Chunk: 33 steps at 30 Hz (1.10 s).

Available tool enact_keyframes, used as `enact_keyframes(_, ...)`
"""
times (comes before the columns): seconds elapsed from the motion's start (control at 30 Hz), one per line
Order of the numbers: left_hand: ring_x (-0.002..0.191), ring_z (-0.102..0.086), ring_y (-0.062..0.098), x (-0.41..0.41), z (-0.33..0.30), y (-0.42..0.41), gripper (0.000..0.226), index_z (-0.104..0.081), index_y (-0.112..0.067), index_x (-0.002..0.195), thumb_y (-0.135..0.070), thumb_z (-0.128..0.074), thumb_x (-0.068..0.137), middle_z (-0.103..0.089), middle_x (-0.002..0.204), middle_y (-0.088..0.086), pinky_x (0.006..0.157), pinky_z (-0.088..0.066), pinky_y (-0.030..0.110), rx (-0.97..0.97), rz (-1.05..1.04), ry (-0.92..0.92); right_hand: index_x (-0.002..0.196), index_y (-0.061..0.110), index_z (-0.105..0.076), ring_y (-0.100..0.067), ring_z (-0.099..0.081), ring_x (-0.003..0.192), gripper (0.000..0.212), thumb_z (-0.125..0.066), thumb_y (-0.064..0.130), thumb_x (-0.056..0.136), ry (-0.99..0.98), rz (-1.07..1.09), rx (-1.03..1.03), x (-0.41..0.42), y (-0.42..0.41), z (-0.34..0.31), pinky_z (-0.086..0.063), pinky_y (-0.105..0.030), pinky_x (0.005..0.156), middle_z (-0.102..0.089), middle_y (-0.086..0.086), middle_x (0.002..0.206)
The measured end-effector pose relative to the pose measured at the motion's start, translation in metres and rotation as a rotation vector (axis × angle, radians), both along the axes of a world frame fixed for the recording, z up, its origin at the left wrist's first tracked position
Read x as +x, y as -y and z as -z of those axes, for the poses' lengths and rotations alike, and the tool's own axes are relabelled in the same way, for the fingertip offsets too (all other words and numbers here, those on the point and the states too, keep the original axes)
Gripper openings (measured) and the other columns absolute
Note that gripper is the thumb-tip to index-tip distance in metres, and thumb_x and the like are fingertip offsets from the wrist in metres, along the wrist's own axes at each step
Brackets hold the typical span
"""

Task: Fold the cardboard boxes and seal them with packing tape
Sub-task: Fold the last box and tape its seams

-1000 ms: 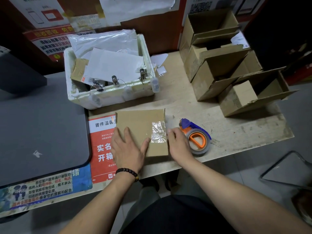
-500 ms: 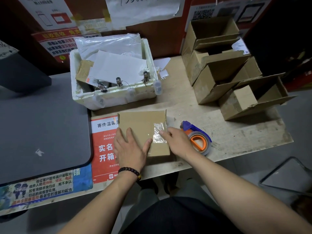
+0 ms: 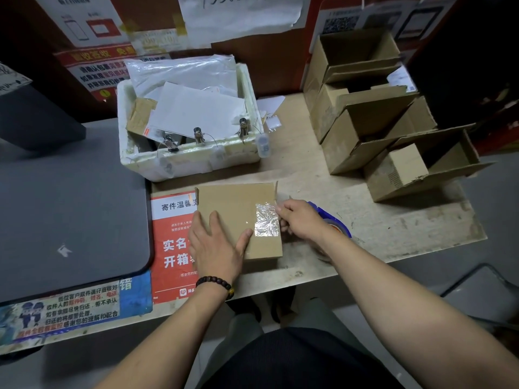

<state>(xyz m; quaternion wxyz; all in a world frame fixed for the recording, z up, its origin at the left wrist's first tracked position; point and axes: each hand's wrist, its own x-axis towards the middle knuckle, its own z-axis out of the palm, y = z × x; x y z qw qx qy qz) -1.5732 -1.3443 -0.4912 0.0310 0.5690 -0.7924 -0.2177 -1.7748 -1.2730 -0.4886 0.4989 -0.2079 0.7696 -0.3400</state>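
While taped, flat box [image 3: 238, 217], long axis fore-aft, under flat left hand [image 3: 214, 245], right hand [image 3: 302, 220] pinching its edge.

box [image 3: 233, 211]: matt cardboard | tape [image 3: 266, 221]: glossy, wrinkled | table [image 3: 393, 228]: scuffed wood

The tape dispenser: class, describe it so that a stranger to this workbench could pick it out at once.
Start at the pale workbench and find the flat cardboard box near its front edge, pressed down by the left hand. Just right of that box, partly hidden behind the right hand, lies the tape dispenser. It alone is blue and orange; everything around it is brown or white.
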Motion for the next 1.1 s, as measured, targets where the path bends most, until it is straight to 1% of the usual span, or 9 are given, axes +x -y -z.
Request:
enact_keyframes(0.1, 0.147, -0.023, 0.041, -0.002, 0.0, 0.0, 0.095, -0.037, -0.015, 0.151, -0.078, -0.054, 0.083, -0.02, 0.163, 0.022, 0.115, -0.03, 0.057, 0.005, -0.015, 0.001, 0.107, 0.015, -0.064, -0.02, -0.055, 0.102, 0.014, -0.054, 0.014, 0.098, -0.525, -0.174, 0.014, -0.017, -0.027, -0.001, -0.046, -0.036, 0.091, -0.061, 0.001, 0.106)
enact_keyframes(0.2, 0.146, -0.024, 0.042, -0.002, 0.001, -0.001, 0.093, -0.039, -0.014, 0.15, -0.078, -0.055, 0.083, -0.021, 0.162, 0.022, 0.114, -0.031, 0.059, -0.009, -0.017, 0.01, 0.128, 0.016, -0.051, -0.027, -0.042, 0.122, 0.041, -0.059, 0.014, 0.088, -0.85, -0.38, 0.348, -0.035, -0.059, 0.005, -0.038, -0.036, 0.102, -0.048, -0.005, 0.129)
enact_keyframes(0.27, 0.146, -0.025, 0.043, -0.001, 0.001, -0.002, 0.093, -0.039, -0.014, 0.15, -0.077, -0.056, 0.084, -0.022, 0.162, 0.023, 0.113, -0.032, 0.059, -0.016, -0.02, 0.007, 0.129, 0.015, -0.049, -0.027, -0.045, 0.122, 0.041, -0.062, 0.02, 0.091, -0.832, -0.425, 0.516, -0.039, -0.071, 0.012, -0.042, -0.034, 0.098, -0.05, -0.007, 0.132)
enact_keyframes(0.43, 0.147, -0.024, 0.042, -0.003, 0.0, -0.001, 0.093, -0.039, -0.015, 0.149, -0.078, -0.054, 0.084, -0.022, 0.162, 0.023, 0.115, -0.03, 0.057, 0.013, -0.011, 0.033, 0.108, 0.014, -0.05, -0.027, -0.059, 0.1, 0.025, -0.066, 0.018, 0.09, -0.724, -0.287, 0.447, -0.049, -0.073, 0.013, -0.043, -0.032, 0.072, -0.061, -0.009, 0.112)
enact_keyframes(0.53, 0.148, -0.021, 0.04, -0.007, -0.014, 0.0, 0.085, -0.041, -0.016, 0.145, -0.076, -0.054, 0.086, -0.024, 0.161, 0.02, 0.115, -0.028, 0.057, 0.011, -0.007, 0.127, 0.105, 0.019, -0.043, -0.024, -0.062, 0.083, 0.042, -0.077, 0.02, 0.081, -0.46, -0.091, 0.246, -0.049, -0.077, -0.01, -0.048, -0.034, 0.065, -0.062, -0.004, 0.094)
enact_keyframes(0.63, 0.142, -0.033, 0.033, -0.021, -0.04, 0.002, 0.066, -0.05, -0.018, 0.142, -0.061, -0.058, 0.092, -0.042, 0.153, 0.012, 0.114, -0.031, 0.049, -0.01, 0.108, 0.057, 0.122, 0.036, -0.05, -0.014, -0.064, 0.09, 0.06, -0.076, 0.004, 0.079, -0.303, 0.043, -0.092, -0.042, -0.082, -0.048, -0.049, -0.016, 0.068, -0.059, 0.003, 0.105)
enact_keyframes(0.73, 0.113, -0.065, 0.017, -0.043, -0.073, 0.001, 0.054, -0.069, -0.021, 0.121, -0.063, -0.067, 0.087, -0.073, 0.117, -0.003, 0.103, -0.05, 0.038, 0.463, 0.056, -0.376, 0.134, 0.046, -0.051, -0.005, -0.059, 0.113, 0.082, -0.072, -0.008, 0.075, -0.336, 0.017, -0.309, -0.035, -0.087, -0.078, -0.051, -0.016, 0.088, -0.057, 0.012, 0.125)
enact_keyframes(0.87, 0.104, -0.073, 0.02, -0.063, -0.109, -0.005, 0.049, -0.073, -0.01, 0.109, -0.055, -0.07, 0.089, -0.08, 0.1, 0.004, 0.093, -0.056, 0.038, 1.114, -0.279, -0.711, 0.138, 0.045, -0.05, 0.003, -0.049, 0.118, 0.087, -0.073, -0.008, 0.073, -0.531, -0.117, -0.403, -0.026, -0.087, -0.095, -0.041, -0.007, 0.093, -0.051, 0.012, 0.128)
enact_keyframes(1.1, 0.089, -0.069, 0.019, -0.06, -0.113, -0.002, 0.02, -0.074, -0.011, 0.088, -0.022, -0.081, 0.073, -0.073, 0.086, 0.007, 0.084, -0.057, 0.037, 1.392, -0.476, -0.914, 0.145, 0.044, -0.048, -0.005, -0.05, 0.115, 0.095, -0.076, -0.008, 0.071, -0.689, -0.229, -0.477, -0.025, -0.087, -0.09, -0.044, -0.017, 0.095, -0.047, 0.007, 0.123)
